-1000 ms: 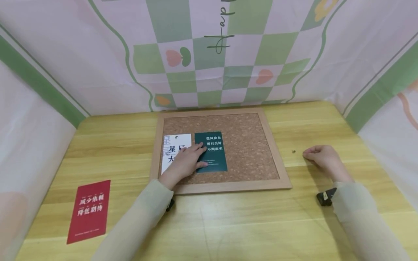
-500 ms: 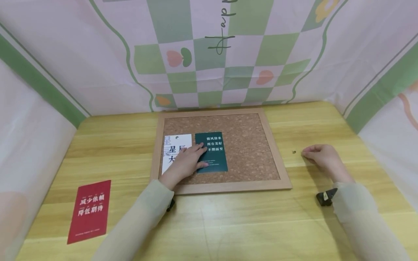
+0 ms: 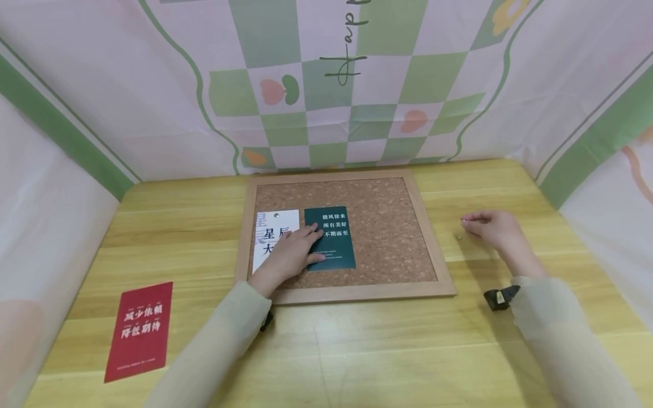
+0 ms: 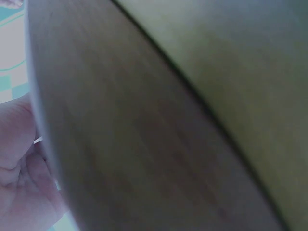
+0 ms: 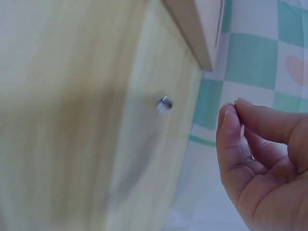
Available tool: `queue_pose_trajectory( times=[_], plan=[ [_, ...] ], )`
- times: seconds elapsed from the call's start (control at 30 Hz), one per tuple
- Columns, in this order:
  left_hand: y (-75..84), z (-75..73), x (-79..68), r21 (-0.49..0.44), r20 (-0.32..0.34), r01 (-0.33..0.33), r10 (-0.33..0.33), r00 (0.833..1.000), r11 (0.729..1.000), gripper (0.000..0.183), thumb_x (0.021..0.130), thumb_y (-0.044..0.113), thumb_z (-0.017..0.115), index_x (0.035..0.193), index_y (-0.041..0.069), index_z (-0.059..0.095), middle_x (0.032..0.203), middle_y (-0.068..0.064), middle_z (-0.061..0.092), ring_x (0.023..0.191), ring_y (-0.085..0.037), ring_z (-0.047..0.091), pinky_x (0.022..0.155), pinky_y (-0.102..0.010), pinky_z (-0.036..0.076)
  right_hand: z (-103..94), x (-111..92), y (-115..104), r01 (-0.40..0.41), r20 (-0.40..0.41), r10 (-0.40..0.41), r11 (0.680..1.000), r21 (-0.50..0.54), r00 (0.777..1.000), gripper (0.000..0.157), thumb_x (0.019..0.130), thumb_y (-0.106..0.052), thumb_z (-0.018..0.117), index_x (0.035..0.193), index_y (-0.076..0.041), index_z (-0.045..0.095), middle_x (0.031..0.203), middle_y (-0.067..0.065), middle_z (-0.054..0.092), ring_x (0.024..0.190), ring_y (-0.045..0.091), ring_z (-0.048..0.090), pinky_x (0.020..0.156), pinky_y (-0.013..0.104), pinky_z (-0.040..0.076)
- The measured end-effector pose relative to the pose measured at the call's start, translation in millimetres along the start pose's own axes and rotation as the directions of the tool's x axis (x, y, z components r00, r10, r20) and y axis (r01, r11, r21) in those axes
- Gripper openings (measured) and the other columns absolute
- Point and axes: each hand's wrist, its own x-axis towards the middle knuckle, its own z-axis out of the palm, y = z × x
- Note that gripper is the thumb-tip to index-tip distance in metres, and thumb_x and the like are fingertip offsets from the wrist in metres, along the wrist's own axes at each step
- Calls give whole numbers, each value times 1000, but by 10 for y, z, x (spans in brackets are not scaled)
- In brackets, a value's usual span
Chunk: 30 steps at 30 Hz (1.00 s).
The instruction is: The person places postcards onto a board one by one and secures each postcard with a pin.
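My left hand (image 3: 287, 252) rests on the cork board (image 3: 388, 226), fingers spread over the left part of a dark green card (image 3: 334, 243). Its wrist covers the lower part of a white card (image 3: 279, 221), which has a silver thumbtack (image 3: 276, 215) at its top. In the left wrist view, the board's frame hides much of that hand. Right of the board, my right hand (image 3: 497, 229) is raised over the table, thumb and fingertips together. A tiny tip of a thumbtack (image 5: 235, 102) shows between them. Another thumbtack (image 3: 458, 237) lies on the table just below this hand.
A red card (image 3: 140, 331) lies on the wooden table (image 3: 331, 357) at the left front. The board's wooden frame (image 3: 367, 290) forms a raised edge. A patterned curtain (image 3: 377, 130) closes off the back and sides.
My right hand has lifted up and slightly left, away from its place beside the loose thumbtack. The left hand and the cards have stayed put.
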Motion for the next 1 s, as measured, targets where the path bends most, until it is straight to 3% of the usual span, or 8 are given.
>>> queue_pose_trajectory(
  times=[0.13, 0.33, 0.4, 0.53, 0.63, 0.77, 1.0],
  plan=[
    [-1, 0, 0, 1, 1, -1, 1, 1000, 1000, 64, 94, 45, 53, 147, 14, 38, 158, -7, 27, 147, -25, 27, 117, -53, 25, 27, 14, -163, 21, 13, -22, 999, 37, 1000, 45, 99, -26, 51, 129, 7, 52, 124, 26, 61, 74, -12, 54, 95, 49, 49],
    [0, -5, -5, -3, 9, 1, -1, 1000, 1000, 64, 94, 45, 53, 148, 14, 36, 158, -6, 26, 147, -25, 26, 117, -53, 25, 99, 73, -436, 44, 33, -47, 994, 95, 998, 47, 98, -30, 53, 130, 4, 53, 124, 20, 63, 73, -13, 55, 99, 50, 47],
    [-2, -6, -5, -3, 10, 2, -2, 1000, 1000, 64, 94, 45, 53, 148, 15, 36, 158, -6, 26, 147, -25, 26, 117, -53, 24, 136, 94, -531, 52, 49, -57, 993, 105, 997, 47, 98, -31, 52, 131, 3, 54, 127, 21, 61, 79, -8, 58, 100, 50, 46],
    [-4, -7, -4, 2, 7, 4, -4, 1000, 1000, 65, 93, 46, 53, 148, 14, 36, 158, -6, 26, 147, -24, 25, 117, -53, 25, 236, 119, -729, 66, 79, -76, 991, 121, 994, 46, 98, -29, 52, 132, 2, 53, 132, 24, 57, 100, 18, 65, 102, 48, 45],
    [-3, -9, -6, 4, 1, 1, -1, 1000, 1000, 65, 93, 46, 53, 148, 14, 37, 158, -6, 26, 147, -25, 26, 117, -53, 25, 329, 138, -884, 89, 79, -101, 986, 138, 992, 43, 98, -24, 54, 129, 6, 54, 127, 24, 60, 95, 14, 67, 94, 34, 52],
    [-5, -6, -7, 4, -1, -3, 3, 1000, 1000, 65, 93, 45, 53, 148, 14, 37, 158, -6, 27, 147, -25, 26, 117, -53, 25, 454, 180, -1079, 115, 76, -129, 980, 164, 989, 38, 96, -19, 58, 122, 8, 59, 119, 23, 65, 75, -7, 59, 76, 19, 53],
    [-9, 5, -2, 10, -10, -9, 9, 1000, 1000, 65, 93, 45, 53, 147, 13, 37, 158, -7, 27, 147, -25, 26, 117, -54, 25, 698, 312, -1332, 151, 113, -176, 967, 206, 978, 31, 94, -15, 60, 116, 7, 62, 110, 19, 69, 82, 7, 66, 85, 31, 55]
  ],
)
